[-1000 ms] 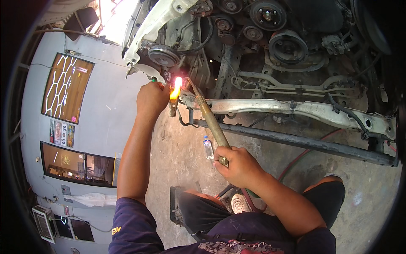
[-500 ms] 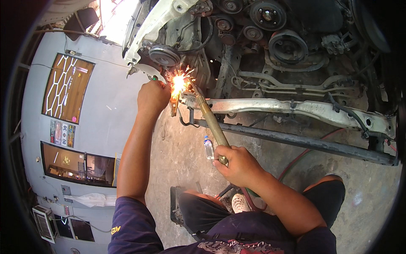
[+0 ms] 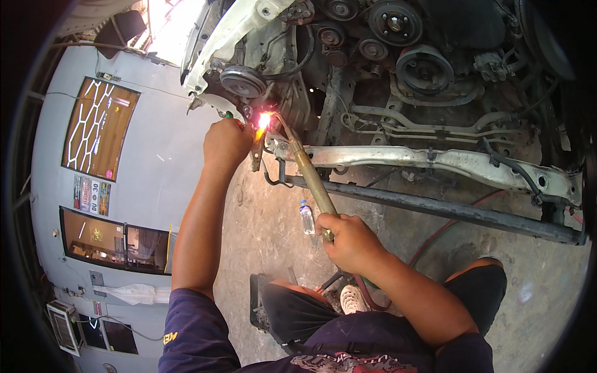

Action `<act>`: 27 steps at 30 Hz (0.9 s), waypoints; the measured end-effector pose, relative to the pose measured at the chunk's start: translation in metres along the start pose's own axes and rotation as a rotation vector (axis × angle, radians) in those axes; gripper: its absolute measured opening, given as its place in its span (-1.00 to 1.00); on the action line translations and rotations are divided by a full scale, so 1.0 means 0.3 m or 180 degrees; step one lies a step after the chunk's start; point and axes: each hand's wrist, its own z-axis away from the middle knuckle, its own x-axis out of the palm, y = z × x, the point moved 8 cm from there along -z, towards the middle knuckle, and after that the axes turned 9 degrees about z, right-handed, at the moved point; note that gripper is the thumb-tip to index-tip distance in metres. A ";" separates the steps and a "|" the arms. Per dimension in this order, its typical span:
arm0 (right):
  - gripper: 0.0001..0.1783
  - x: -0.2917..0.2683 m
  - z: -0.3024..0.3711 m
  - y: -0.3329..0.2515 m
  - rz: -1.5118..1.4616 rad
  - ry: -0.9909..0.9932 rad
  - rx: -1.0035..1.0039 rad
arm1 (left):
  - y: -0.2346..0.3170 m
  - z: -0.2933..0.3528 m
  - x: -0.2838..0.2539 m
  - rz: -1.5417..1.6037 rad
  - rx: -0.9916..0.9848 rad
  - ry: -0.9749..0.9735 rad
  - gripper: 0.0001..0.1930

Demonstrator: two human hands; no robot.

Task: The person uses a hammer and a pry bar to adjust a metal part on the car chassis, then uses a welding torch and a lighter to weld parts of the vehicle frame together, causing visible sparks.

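My right hand [image 3: 351, 239] is wrapped round the brass handle of a gas torch [image 3: 311, 171], whose copper nozzle slants up to the left. At its tip a bright pink-white glow sits on the top of a metal strip [image 3: 256, 156], which hangs beside the left end of the car's front crossmember. My left hand [image 3: 227, 144] is closed just left of the glow. A small green bit shows by its fingers, but what they grip is hidden.
The pale crossmember [image 3: 398, 156] and a dark bar [image 3: 435, 208] span the car's front, below engine pulleys [image 3: 425, 68]. On the concrete floor stand a water bottle [image 3: 306, 217] and a black tray [image 3: 258, 301]. A red hose [image 3: 435, 230] runs at the right.
The spray of orange sparks has died down to a compact glow with an orange streak along the metal strip. Both hands and the torch stay almost in place.
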 end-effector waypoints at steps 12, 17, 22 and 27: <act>-0.76 0.004 -0.010 0.002 -0.0037 -0.0039 0.0106 | 0.011 0.050 -0.044 0.0392 0.0245 0.0728 -0.81; -0.75 0.009 -0.008 0.006 -0.0017 -0.0049 0.0118 | 0.006 0.090 -0.039 0.0634 0.0474 0.0887 -0.82; -0.75 0.009 -0.005 0.009 -0.0010 -0.0152 0.0218 | -0.003 0.146 -0.032 0.0753 0.0534 0.0743 -0.80; -0.73 0.008 -0.008 0.007 0.0056 -0.0249 0.0205 | -0.020 0.192 -0.044 0.0721 0.0168 0.0695 -0.80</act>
